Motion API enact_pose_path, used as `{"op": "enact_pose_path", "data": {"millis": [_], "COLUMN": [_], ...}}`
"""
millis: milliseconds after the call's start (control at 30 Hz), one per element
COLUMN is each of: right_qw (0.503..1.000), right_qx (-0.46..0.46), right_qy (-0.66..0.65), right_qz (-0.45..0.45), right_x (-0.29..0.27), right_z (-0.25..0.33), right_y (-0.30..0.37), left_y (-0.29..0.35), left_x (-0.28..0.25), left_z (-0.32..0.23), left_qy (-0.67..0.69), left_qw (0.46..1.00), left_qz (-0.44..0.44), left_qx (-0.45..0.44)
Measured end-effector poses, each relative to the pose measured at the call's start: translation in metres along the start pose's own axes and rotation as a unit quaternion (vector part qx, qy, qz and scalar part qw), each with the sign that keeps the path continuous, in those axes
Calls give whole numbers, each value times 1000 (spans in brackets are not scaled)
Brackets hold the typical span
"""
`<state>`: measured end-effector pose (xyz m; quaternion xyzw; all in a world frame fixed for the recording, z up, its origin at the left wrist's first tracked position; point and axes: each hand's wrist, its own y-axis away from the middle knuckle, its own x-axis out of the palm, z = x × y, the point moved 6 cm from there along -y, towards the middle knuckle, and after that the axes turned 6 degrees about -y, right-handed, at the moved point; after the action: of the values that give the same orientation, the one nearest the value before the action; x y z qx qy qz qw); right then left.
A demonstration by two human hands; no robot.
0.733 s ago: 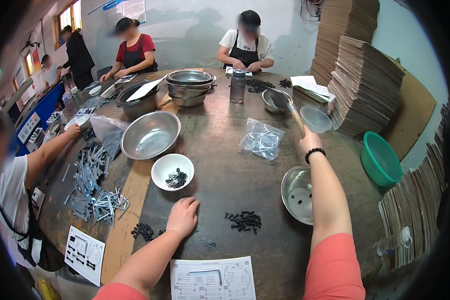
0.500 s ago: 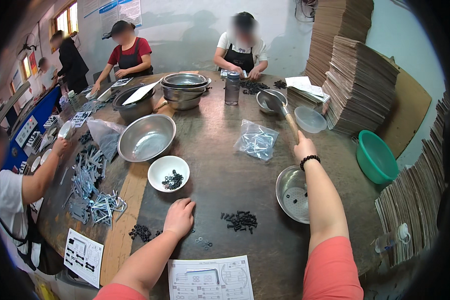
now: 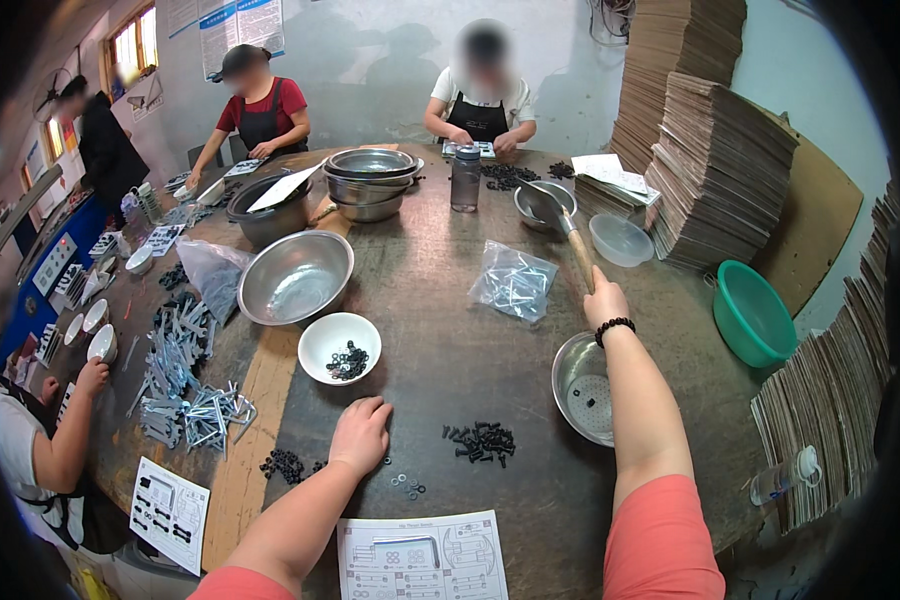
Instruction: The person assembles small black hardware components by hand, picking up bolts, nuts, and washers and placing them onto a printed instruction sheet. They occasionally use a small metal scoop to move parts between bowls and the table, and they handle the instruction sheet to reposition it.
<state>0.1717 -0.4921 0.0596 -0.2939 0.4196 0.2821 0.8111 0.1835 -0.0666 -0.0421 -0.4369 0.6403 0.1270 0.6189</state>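
Observation:
My right hand (image 3: pixel 606 297) is closed round the wooden handle of a long tool (image 3: pixel 579 255). The tool's dark metal head reaches into a small metal bowl (image 3: pixel 532 216). Under my right forearm stands a perforated metal basin (image 3: pixel 576 402) with a few black pieces inside. My left hand (image 3: pixel 361 436) rests on the table with its fingers bent and partly hidden; nothing shows in it. Small washers (image 3: pixel 407 487) lie beside it, and a white bowl (image 3: pixel 315 345) with washers and black nuts stands just beyond. Black screws (image 3: pixel 482 441) form a pile between my arms.
A printed sheet (image 3: pixel 420 560) lies before me. Hex keys (image 3: pixel 210 415) and metal parts cover the left. A bag of hardware (image 3: pixel 513 282), a metal basin (image 3: pixel 295 245) and a bottle (image 3: pixel 465 180) stand mid-table. A green basin (image 3: pixel 753 313) and cardboard stacks (image 3: pixel 715 170) line the right. Co-workers sit around.
My hands and the tool stay almost in place. The co-worker at the left has lowered a white bowl toward the table. The standing person at the back left leans farther forward.

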Motion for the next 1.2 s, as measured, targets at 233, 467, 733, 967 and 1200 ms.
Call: {"op": "enact_pose_path", "data": {"millis": [233,467,733,967,1200], "right_qw": [999,995,998,984,991], "right_qx": [-6,-34,-58,-87,-63], "right_qy": [-34,-93,32,156,82], "right_qz": [-17,-14,19,-8,-84], "right_x": [-4,-15,-34,-27,9], "right_z": [-4,-37,-35,4,22], "right_y": [6,21,29,-20,-47], "left_y": [0,0,-1,-2,0], "left_x": [0,0,-1,-3,-9], "left_z": [0,0,-1,-3,-1], "left_qy": [1,-5,0,-1,2], "left_qw": [1000,1000,1000,1000,1000], "left_qz": [-6,-5,-3,-11,-18], "left_qx": [1,1,-6,8,11]}}
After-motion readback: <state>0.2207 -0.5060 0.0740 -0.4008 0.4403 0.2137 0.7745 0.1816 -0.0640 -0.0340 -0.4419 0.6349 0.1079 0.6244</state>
